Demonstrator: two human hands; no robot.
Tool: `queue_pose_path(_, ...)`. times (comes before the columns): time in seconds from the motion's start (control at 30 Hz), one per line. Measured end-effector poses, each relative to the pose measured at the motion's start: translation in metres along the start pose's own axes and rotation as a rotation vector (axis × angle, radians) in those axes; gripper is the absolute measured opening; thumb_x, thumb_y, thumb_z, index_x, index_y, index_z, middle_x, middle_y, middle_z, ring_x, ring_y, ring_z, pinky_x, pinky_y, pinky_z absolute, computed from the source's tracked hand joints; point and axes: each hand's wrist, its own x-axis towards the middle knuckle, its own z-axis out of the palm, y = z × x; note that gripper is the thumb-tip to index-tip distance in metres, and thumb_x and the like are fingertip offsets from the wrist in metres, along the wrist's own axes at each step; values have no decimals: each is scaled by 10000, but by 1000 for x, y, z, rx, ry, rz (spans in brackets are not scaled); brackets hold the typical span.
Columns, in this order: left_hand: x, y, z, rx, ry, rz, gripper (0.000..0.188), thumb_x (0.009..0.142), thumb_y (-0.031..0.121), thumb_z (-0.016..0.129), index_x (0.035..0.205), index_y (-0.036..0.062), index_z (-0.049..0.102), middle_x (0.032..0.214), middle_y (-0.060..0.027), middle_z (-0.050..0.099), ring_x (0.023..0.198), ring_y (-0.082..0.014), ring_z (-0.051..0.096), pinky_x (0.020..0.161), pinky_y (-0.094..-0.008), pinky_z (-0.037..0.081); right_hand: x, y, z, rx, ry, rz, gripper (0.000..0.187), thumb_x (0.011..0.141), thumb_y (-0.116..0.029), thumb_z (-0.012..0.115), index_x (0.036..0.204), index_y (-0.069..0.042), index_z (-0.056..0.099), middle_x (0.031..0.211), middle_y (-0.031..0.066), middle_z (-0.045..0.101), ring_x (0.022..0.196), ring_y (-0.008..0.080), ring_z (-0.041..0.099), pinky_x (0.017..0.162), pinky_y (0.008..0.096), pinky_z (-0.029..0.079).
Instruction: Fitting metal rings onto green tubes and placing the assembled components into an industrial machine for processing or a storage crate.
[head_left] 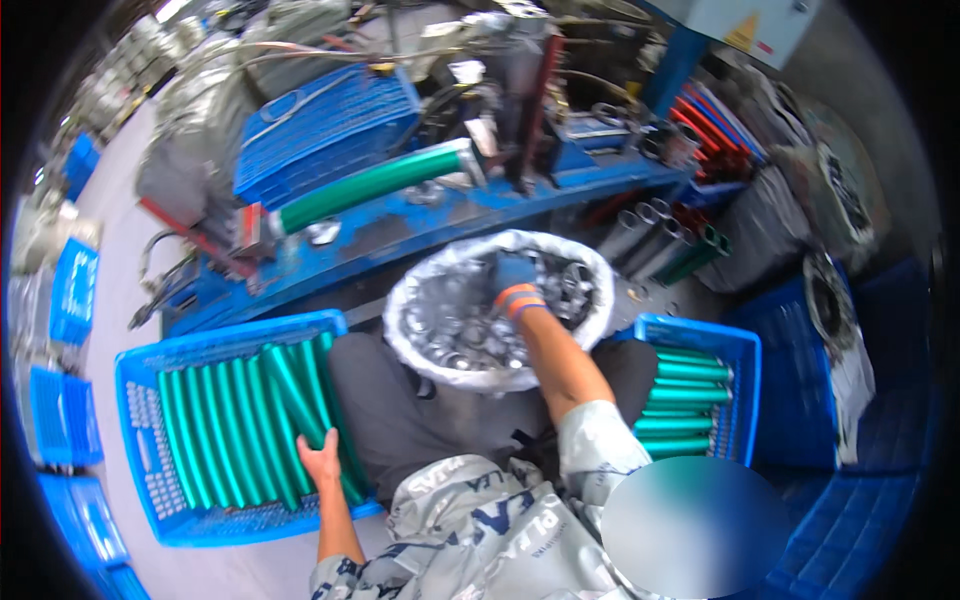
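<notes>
My left hand [320, 458], bare, has its thumb and fingers around the near end of a green tube [290, 385]. That tube lies slanted over a row of similar green tubes in the left blue crate [133, 440]. My right hand [516, 278], in a blue-grey glove with an orange cuff, reaches down into a round basket [400, 320] with a white liner. Small shiny metal rings [455, 335] fill the basket. The right fingers are blurred and hidden among the rings. Behind the basket, another green tube [375, 188] sits lengthwise between two fixtures of a bench machine.
A blue workbench [430, 225] crosses ahead, with an upturned blue crate [325, 125] behind it. To my right stands a blue crate [745, 380] of green tubes. Upright metal tubes [645, 235] and a grey bag [762, 232] are at the far right.
</notes>
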Motion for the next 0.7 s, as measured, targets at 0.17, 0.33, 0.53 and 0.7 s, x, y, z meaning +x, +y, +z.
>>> queue_pose_path(0.17,-7,60,-27,-177,-51,111,730,947,204,944,1516,-83,588,1392,-186,744,1240,-280,732,1128,-425,569,-29,-14,-23,-32,-92,-211,538,899,-654,804,1077,-154,891,989,214,852,923,473,823,856,578,653)
queue_pose_path(0.33,5,169,-19,3,-179,335,646,885,182,943,1413,-33,639,1215,-167,797,1104,-277,775,994,-436,616,-102,15,-60,-49,-32,-316,790,960,-654,790,1556,-147,677,1216,263,823,1179,479,782,1029,574,610)
queue_pose_path(0.53,-32,297,-8,312,-375,655,676,805,156,914,1435,60,688,1209,-177,815,1085,-383,813,967,-465,640,-165,8,-99,2019,-473,-35,900,1012,-484,909,1702,-49,528,1327,111,746,1378,230,698,1070,382,619)
queue_pose_path(0.7,-50,353,-9,461,-580,881,647,754,140,882,1386,122,743,1112,-126,794,1011,-386,790,891,-488,633,-205,-25,-152,2046,-360,-65,1122,1012,-719,778,1776,1,383,1520,181,703,1437,293,676,1215,435,546)
